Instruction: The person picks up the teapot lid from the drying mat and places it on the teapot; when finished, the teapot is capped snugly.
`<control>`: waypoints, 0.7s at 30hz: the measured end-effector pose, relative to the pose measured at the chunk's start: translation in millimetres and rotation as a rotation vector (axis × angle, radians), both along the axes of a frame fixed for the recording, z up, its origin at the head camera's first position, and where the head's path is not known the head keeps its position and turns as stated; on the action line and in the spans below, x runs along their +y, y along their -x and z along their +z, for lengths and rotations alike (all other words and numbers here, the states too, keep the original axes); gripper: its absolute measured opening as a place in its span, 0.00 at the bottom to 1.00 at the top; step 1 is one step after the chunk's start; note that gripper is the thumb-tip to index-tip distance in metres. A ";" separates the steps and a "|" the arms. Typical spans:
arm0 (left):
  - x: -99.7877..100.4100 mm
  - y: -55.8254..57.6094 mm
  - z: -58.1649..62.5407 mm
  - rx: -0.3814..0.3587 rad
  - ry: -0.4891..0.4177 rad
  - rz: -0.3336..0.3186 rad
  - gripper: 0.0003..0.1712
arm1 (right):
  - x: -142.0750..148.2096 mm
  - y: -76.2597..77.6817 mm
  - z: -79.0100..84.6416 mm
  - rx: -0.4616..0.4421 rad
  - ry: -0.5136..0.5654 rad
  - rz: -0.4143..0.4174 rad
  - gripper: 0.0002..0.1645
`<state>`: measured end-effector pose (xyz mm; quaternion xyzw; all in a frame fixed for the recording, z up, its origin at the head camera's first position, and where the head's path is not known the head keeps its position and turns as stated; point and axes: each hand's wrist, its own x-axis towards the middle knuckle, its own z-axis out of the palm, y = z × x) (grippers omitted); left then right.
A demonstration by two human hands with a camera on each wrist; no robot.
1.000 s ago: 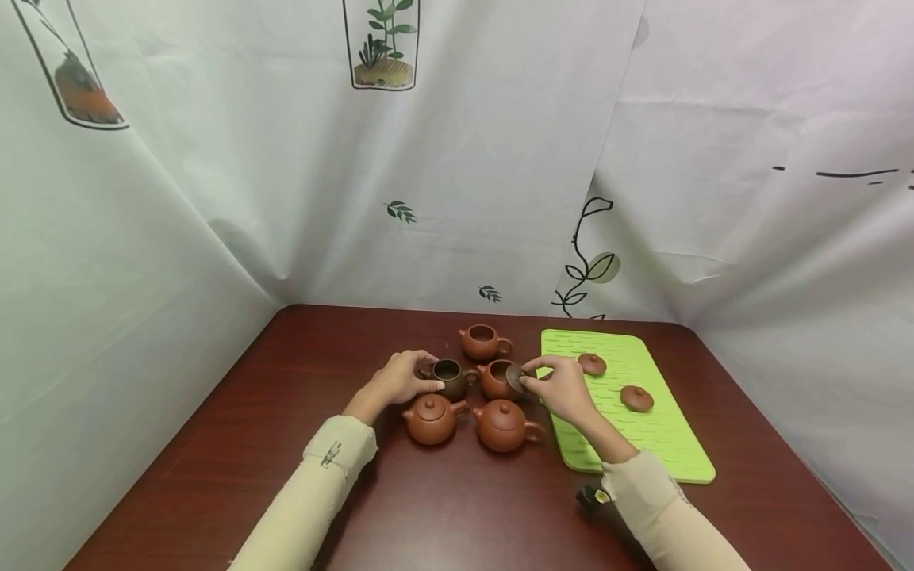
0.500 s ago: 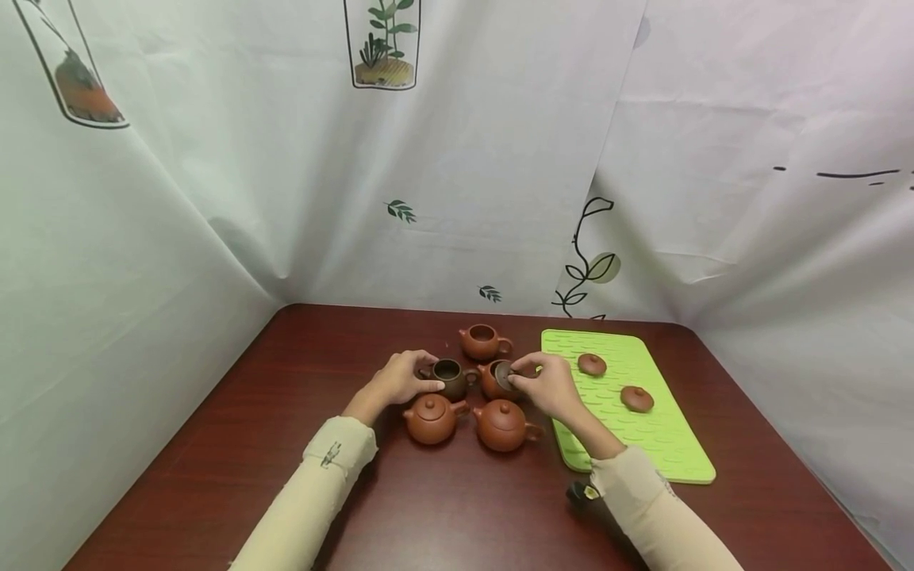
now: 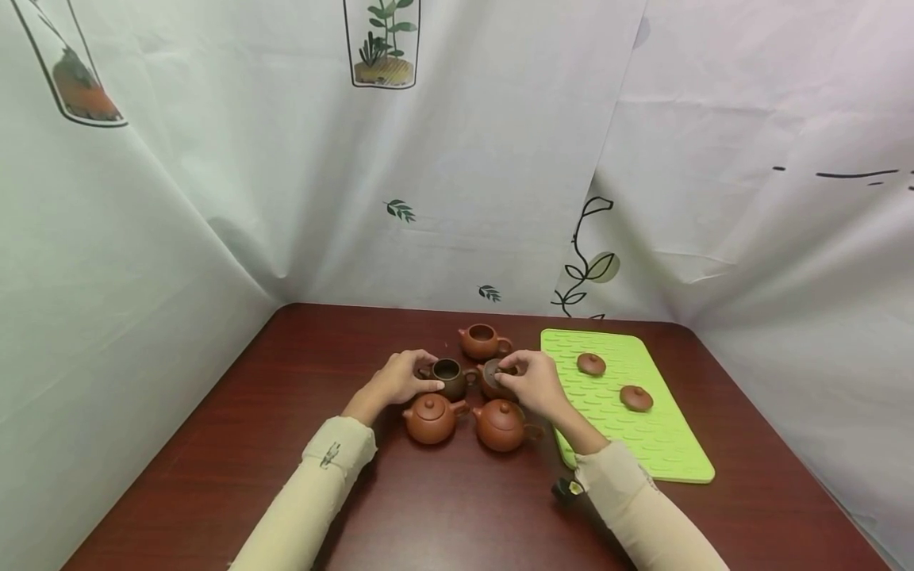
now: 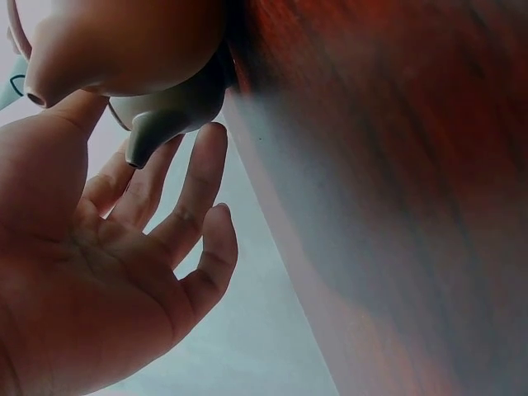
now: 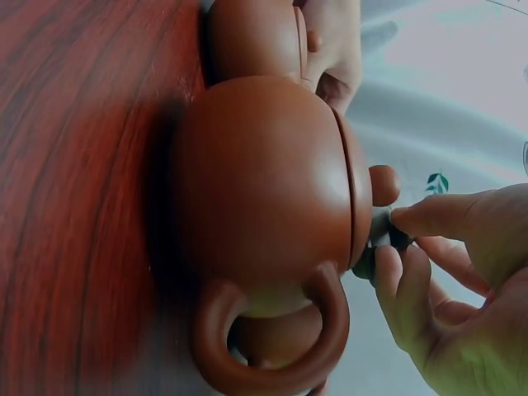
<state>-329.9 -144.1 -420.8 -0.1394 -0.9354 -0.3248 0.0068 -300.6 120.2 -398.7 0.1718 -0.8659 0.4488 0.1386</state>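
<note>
My left hand [image 3: 400,377] holds the open dark brown teapot [image 3: 453,387] at its spout side. In the left wrist view, the fingers curl around the spout of that dark teapot [image 4: 173,111], and a reddish clay teapot partly covers the thumb. My right hand [image 3: 537,385] pinches a dark lid [image 3: 489,369] by its knob, over the mouth of the middle reddish teapot [image 3: 491,390]. The lid appears to lie almost flat there; whether it is seated cannot be told. In the right wrist view the front teapot [image 5: 264,181] hides most of the dark lid [image 5: 380,231].
Two lidded reddish teapots, one front left [image 3: 431,422] and one front right [image 3: 502,428], stand close before the hands. Behind is a lidless reddish teapot [image 3: 480,343]. A green mat [image 3: 657,444] at right bears two reddish lids, one farther [image 3: 591,365], one nearer [image 3: 636,398].
My right hand has moved left with the dark lid, which has gone from tilted at the middle teapot's right side to lying over its mouth. The left hand has stayed put.
</note>
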 end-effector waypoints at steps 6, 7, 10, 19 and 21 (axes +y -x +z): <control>-0.5 -0.6 0.6 0.004 -0.003 -0.008 0.27 | -9.0 2.0 -0.7 -0.013 0.045 0.002 0.05; -0.7 -0.8 0.9 0.003 -0.003 -0.009 0.27 | -10.5 2.2 -0.5 -0.020 0.049 0.003 0.05; -1.1 -1.0 1.6 -0.001 -0.008 -0.012 0.27 | -15.1 2.2 1.3 -0.046 0.051 0.004 0.05; -1.1 0.3 0.7 -0.006 -0.016 -0.017 0.27 | -26.8 4.2 3.7 -0.051 0.027 0.011 0.05; -1.1 0.5 0.8 -0.006 -0.018 -0.018 0.27 | -29.2 4.9 3.9 -0.044 0.019 0.015 0.05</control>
